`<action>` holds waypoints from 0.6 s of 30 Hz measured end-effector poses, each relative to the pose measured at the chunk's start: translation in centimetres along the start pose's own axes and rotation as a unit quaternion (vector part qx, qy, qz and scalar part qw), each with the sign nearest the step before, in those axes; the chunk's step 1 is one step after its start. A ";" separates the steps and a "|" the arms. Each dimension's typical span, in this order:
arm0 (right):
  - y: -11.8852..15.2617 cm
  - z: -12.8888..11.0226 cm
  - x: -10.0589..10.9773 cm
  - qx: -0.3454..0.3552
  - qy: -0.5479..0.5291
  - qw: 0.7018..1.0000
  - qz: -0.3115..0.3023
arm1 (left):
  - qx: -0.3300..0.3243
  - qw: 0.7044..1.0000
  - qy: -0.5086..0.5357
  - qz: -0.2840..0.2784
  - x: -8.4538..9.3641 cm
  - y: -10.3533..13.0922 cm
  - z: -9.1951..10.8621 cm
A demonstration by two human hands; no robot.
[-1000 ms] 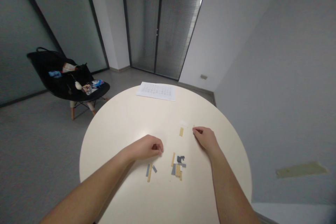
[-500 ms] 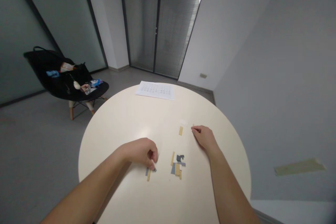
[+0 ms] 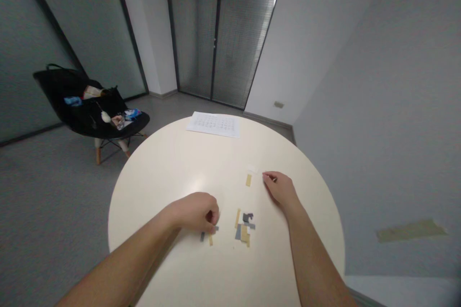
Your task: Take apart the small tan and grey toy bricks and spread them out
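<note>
My left hand (image 3: 198, 212) is closed in a pinch low over the left side of the table, its fingertips down among small flat pieces that look like tape. A small grey piece (image 3: 216, 228) sticks out by the fingertips, a beige strip (image 3: 211, 240) lies just below them, and a dark grey piece (image 3: 202, 236) is beside it. Whatever is in the pinch is hidden. My right hand (image 3: 281, 187) rests on the table, fingers pinched together; any piece in them is too small to make out. Nearest to it lies a beige tape piece (image 3: 248, 180).
Between the hands is a cluster of overlapping grey, beige and black pieces (image 3: 245, 232). A printed sheet (image 3: 213, 124) lies at the far edge of the round white table (image 3: 162, 163). A black chair (image 3: 61, 100) with a bag and other items stands at the left; walls are behind and right.
My left hand has shifted slightly right. The beige strip and small grey piece under its fingers have moved right too, and the strip has turned. My right hand has barely moved.
</note>
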State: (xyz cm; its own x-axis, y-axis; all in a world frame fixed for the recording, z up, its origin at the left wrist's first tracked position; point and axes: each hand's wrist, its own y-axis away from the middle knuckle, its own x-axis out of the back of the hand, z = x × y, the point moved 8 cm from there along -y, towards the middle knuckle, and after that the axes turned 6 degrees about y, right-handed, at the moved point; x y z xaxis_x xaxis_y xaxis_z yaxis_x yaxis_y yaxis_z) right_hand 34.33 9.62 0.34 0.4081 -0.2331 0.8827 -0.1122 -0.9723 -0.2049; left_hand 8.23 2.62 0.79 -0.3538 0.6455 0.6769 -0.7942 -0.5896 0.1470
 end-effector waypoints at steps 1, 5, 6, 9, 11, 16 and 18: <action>0.0 -0.1 0.1 0.001 0.002 1.000 0.003 | 0.012 1.000 -0.008 -0.001 0.0 0.0 0.0; 0.2 -1.1 0.5 0.019 -0.006 1.000 0.018 | 0.036 0.999 -0.019 0.007 0.2 -0.2 0.3; 0.3 -1.4 0.6 0.024 -0.016 0.999 0.022 | 0.036 0.999 -0.021 0.013 0.3 -0.3 0.4; 0.8 -2.4 0.7 0.034 -0.070 0.997 0.022 | 0.028 0.999 -0.015 0.038 0.5 -0.5 0.4; 1.1 -3.2 0.4 0.038 -0.112 0.993 0.007 | 0.026 0.998 0.003 0.058 0.7 -0.6 0.3; 2.6 -6.7 -1.1 0.064 -0.220 0.969 -0.095 | 0.016 0.989 0.068 0.134 1.4 -1.0 -0.2; 3.7 -8.8 -2.1 0.089 -0.241 0.951 -0.173 | 0.005 0.981 0.098 0.166 1.7 -1.1 -0.3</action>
State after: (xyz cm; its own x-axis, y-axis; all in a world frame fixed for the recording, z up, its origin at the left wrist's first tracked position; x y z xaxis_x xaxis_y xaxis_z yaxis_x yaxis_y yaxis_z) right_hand 25.13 6.65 1.48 0.7652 0.1617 0.6231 0.2406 -0.9696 -0.0439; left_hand 8.32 4.48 1.57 -0.6806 0.4976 0.5377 -0.6149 -0.7870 -0.0500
